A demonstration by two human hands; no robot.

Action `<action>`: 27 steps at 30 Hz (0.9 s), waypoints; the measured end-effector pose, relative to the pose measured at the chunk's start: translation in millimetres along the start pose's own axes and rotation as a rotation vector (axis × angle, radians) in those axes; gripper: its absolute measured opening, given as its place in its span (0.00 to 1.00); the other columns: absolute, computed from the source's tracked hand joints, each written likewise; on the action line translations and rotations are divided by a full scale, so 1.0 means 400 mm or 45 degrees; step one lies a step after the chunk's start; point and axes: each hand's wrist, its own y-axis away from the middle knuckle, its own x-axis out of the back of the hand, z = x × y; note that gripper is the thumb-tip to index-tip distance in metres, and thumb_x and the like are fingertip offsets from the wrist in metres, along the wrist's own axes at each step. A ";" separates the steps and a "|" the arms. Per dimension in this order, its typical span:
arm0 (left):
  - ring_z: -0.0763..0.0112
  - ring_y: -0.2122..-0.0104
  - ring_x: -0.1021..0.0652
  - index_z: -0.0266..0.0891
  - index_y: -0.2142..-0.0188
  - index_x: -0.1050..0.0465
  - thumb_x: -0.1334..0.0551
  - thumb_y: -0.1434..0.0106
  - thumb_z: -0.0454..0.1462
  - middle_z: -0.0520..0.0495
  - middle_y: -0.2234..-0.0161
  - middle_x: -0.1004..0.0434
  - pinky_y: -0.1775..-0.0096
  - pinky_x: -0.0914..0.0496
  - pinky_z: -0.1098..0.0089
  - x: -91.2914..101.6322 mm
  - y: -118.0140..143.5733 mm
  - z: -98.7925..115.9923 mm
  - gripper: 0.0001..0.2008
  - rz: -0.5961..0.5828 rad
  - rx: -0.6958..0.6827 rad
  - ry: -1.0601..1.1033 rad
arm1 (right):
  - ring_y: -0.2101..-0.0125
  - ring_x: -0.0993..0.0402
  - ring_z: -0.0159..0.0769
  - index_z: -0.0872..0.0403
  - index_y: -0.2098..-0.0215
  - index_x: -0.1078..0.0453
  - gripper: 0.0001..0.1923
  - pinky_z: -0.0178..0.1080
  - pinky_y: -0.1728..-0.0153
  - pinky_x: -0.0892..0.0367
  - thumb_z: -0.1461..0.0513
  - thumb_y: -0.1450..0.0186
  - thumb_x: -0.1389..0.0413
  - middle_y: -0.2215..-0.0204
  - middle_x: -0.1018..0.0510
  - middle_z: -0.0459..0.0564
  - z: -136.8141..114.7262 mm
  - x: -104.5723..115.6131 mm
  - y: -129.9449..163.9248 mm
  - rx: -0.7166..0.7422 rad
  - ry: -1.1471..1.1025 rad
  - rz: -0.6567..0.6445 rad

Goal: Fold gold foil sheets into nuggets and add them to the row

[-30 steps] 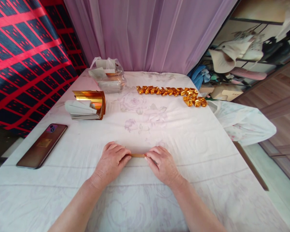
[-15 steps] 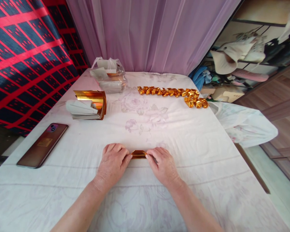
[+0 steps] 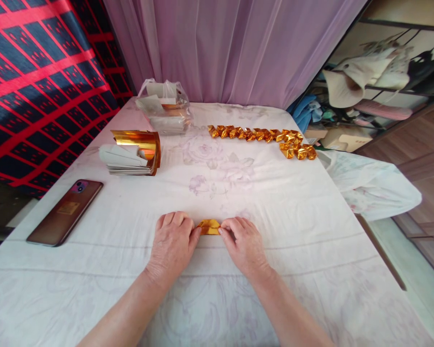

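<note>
A small folded piece of gold foil paper [image 3: 210, 227] lies low over the tablecloth near the front middle. My left hand [image 3: 173, 241] pinches its left end between thumb and fingers. At the right end, my right hand [image 3: 243, 242] grips it the same way, closed. The foil's shiny face is toward me, with slanted corners at the top; its ends are hidden by my fingertips. Farther back, a row of folded gold foil pieces [image 3: 255, 134] runs to the right. A stack of foil sheets with pale backs [image 3: 130, 159], curled up at one side, sits at the left.
A brown phone [image 3: 65, 212] lies face down at the left edge of the table. Behind the stack stands a clear plastic bag [image 3: 166, 113] with more sheets. A purple curtain [image 3: 217, 53] hangs at the back. Shelves with hats [image 3: 347, 79] and a white bag [image 3: 376, 185] are at the right.
The foil between my hands has tipped so that it shows a brighter, broader gold face. Both hands keep their hold in nearly the same place. The view has shifted slightly.
</note>
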 end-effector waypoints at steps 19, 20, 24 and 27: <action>0.59 0.63 0.29 0.40 0.72 0.34 0.38 0.35 0.39 0.46 0.67 0.30 0.59 0.35 0.58 -0.002 0.000 -0.001 0.10 -0.046 0.062 0.044 | 0.69 0.31 0.37 0.51 0.69 0.33 0.08 0.39 0.66 0.43 0.64 0.31 0.48 0.72 0.25 0.45 0.002 -0.002 0.002 0.004 0.016 -0.001; 0.58 0.63 0.29 0.40 0.72 0.34 0.39 0.35 0.39 0.46 0.67 0.30 0.59 0.35 0.58 -0.001 0.000 -0.001 0.10 -0.053 0.069 0.048 | 0.69 0.31 0.37 0.51 0.69 0.33 0.08 0.39 0.66 0.43 0.64 0.31 0.48 0.72 0.25 0.45 0.002 -0.002 0.002 0.005 0.015 -0.001; 0.58 0.62 0.29 0.41 0.69 0.33 0.40 0.34 0.38 0.46 0.66 0.29 0.58 0.35 0.57 -0.001 0.001 -0.002 0.07 -0.053 0.084 0.091 | 0.69 0.31 0.37 0.51 0.68 0.32 0.08 0.39 0.66 0.43 0.65 0.31 0.49 0.72 0.25 0.46 0.003 -0.003 0.001 0.013 0.021 -0.012; 0.59 0.61 0.29 0.41 0.68 0.32 0.41 0.35 0.36 0.46 0.64 0.29 0.57 0.36 0.58 -0.001 0.001 -0.011 0.05 -0.060 0.102 0.176 | 0.67 0.31 0.37 0.51 0.66 0.31 0.08 0.39 0.65 0.42 0.65 0.31 0.50 0.70 0.25 0.46 0.004 -0.003 0.002 0.019 0.023 -0.033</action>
